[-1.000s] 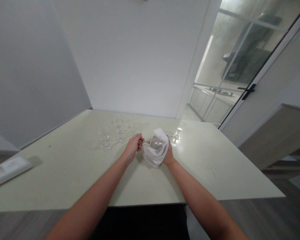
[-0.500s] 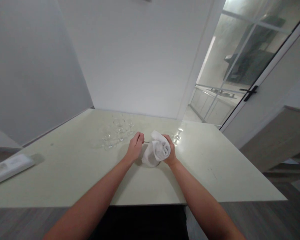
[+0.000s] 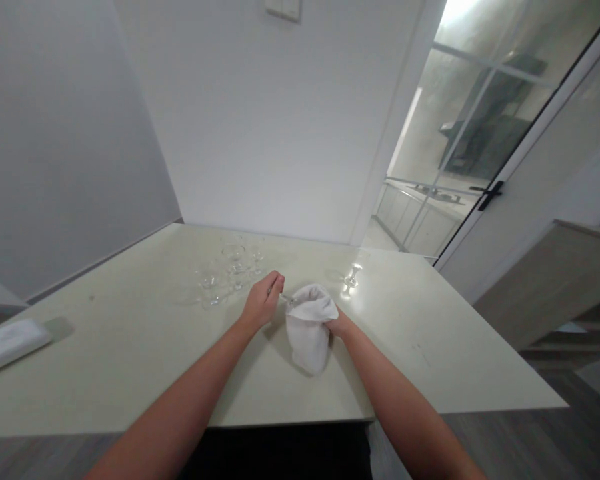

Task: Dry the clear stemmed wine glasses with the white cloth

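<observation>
My left hand pinches the thin stem of a clear wine glass that lies sideways over the pale table. The glass bowl is wrapped in a white cloth, so most of it is hidden. My right hand is closed on the cloth from the right, largely covered by it. A loose end of the cloth hangs down toward the table.
Several clear stemmed glasses stand in a cluster behind my left hand. Another glass stands alone behind my right hand. A white flat object lies at the table's left edge. A glass door is at the right.
The cloth has been turned around the glass bowl, which showed bare a second ago and is now covered. A tail of cloth now hangs down. Both hands have stayed in the same spot.
</observation>
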`<state>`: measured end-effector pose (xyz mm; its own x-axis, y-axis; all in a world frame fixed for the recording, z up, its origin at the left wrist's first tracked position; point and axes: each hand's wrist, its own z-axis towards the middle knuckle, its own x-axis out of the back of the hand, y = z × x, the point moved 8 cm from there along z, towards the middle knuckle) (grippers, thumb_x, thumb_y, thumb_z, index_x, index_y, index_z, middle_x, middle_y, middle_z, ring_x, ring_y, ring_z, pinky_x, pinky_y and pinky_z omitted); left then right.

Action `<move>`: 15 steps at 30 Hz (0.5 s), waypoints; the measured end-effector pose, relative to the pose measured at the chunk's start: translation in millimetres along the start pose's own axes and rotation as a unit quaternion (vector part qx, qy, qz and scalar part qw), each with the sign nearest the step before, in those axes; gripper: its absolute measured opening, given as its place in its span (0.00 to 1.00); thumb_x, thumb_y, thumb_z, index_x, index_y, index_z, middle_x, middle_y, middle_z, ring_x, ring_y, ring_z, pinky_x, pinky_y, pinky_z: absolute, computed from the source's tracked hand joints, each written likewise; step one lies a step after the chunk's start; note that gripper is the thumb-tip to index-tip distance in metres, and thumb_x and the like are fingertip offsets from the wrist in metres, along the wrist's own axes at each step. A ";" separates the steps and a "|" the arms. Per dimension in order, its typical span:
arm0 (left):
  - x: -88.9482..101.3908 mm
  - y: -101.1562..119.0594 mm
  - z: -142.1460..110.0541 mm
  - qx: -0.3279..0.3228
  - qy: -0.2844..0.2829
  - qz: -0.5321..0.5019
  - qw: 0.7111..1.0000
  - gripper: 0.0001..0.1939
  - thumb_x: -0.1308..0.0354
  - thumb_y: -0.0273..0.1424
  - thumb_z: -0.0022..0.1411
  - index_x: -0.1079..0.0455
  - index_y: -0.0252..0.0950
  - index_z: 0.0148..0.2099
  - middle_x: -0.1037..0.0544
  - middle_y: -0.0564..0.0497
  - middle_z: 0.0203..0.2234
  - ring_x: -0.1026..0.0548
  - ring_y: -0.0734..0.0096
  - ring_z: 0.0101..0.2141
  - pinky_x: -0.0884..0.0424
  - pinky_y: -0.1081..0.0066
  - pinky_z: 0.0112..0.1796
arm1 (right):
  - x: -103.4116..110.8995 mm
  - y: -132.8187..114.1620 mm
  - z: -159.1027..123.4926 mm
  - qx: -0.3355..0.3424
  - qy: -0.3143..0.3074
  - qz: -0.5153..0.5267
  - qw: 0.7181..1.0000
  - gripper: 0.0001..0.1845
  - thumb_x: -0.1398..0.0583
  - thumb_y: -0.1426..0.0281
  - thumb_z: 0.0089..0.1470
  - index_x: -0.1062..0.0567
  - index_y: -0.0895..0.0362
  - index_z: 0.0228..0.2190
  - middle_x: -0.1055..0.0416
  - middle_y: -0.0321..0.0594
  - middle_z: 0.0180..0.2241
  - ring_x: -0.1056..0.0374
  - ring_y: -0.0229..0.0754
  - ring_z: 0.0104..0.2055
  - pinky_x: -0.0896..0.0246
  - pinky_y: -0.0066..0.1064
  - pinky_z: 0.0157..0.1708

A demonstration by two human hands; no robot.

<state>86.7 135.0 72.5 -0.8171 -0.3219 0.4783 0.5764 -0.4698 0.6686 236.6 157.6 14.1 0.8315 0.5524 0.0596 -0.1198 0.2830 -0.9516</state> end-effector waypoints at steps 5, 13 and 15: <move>-2.4 -26.2 6.7 0.111 0.018 -0.086 0.990 0.19 0.57 0.43 0.64 0.41 0.37 0.25 0.36 0.55 0.19 0.37 0.73 0.24 0.41 0.73 0.27 | 1.7 -29.2 0.3 0.109 0.020 -0.100 0.989 0.29 0.29 0.61 0.36 0.27 0.58 0.41 0.25 0.47 0.41 0.29 0.49 0.45 0.37 0.39 0.52; -36.9 -69.0 -14.4 0.364 -0.056 -0.312 0.876 0.17 0.50 0.45 0.58 0.40 0.36 0.27 0.44 0.60 0.16 0.52 0.83 0.13 0.57 0.78 0.16 | 9.7 -26.4 -4.1 0.144 0.123 -0.210 0.959 0.37 0.29 0.62 0.33 0.33 0.58 0.46 0.28 0.48 0.44 0.31 0.47 0.44 0.36 0.38 0.48; -41.3 -71.2 -17.6 0.383 -0.066 -0.354 0.851 0.18 0.49 0.46 0.56 0.40 0.36 0.28 0.42 0.60 0.17 0.53 0.85 0.13 0.60 0.79 0.16 | 11.2 -23.3 -4.8 0.131 0.121 -0.224 0.958 0.35 0.30 0.63 0.35 0.32 0.58 0.46 0.27 0.47 0.42 0.30 0.47 0.42 0.34 0.38 0.46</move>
<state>79.3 167.3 -4.9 -0.9829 -0.0624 -0.1732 -0.1819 0.1823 0.9663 251.3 153.5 35.5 0.9287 0.1410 0.3429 0.1728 0.6537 -0.7367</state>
